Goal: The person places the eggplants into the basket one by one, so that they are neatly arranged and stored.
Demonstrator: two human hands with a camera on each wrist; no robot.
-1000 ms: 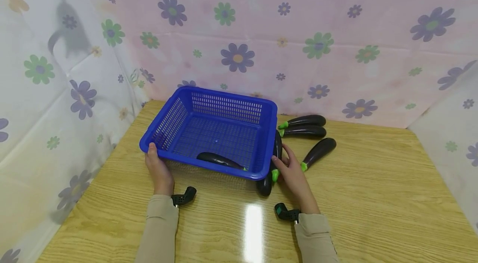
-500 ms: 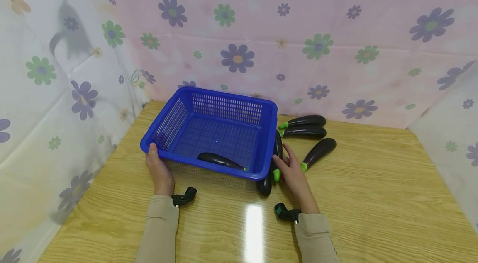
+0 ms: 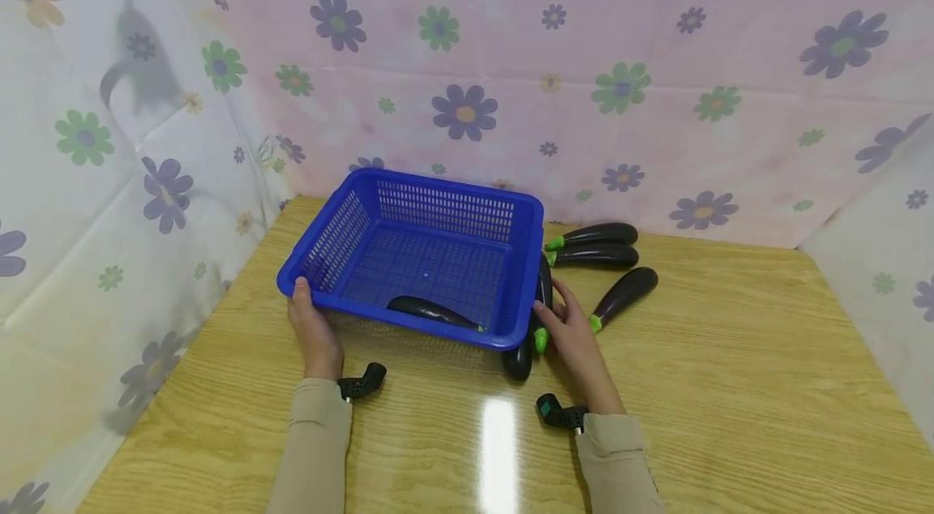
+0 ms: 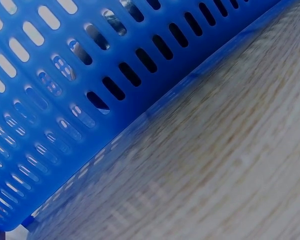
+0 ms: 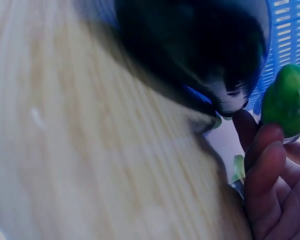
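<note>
A blue plastic basket stands on the table with one dark purple eggplant lying inside along its front wall. My left hand holds the basket's front left corner, its thumb over the rim and its fingers hidden. At the right side, my right hand has its thumb and fingers around an eggplant that lies against the basket wall. The green stem end of that eggplant shows close to my curled fingers in the right wrist view. Another eggplant pokes out below the basket's front right corner.
Two eggplants lie side by side behind my right hand, and a further eggplant lies slantwise to its right. The wooden table meets a flowered cloth at the back and at both sides.
</note>
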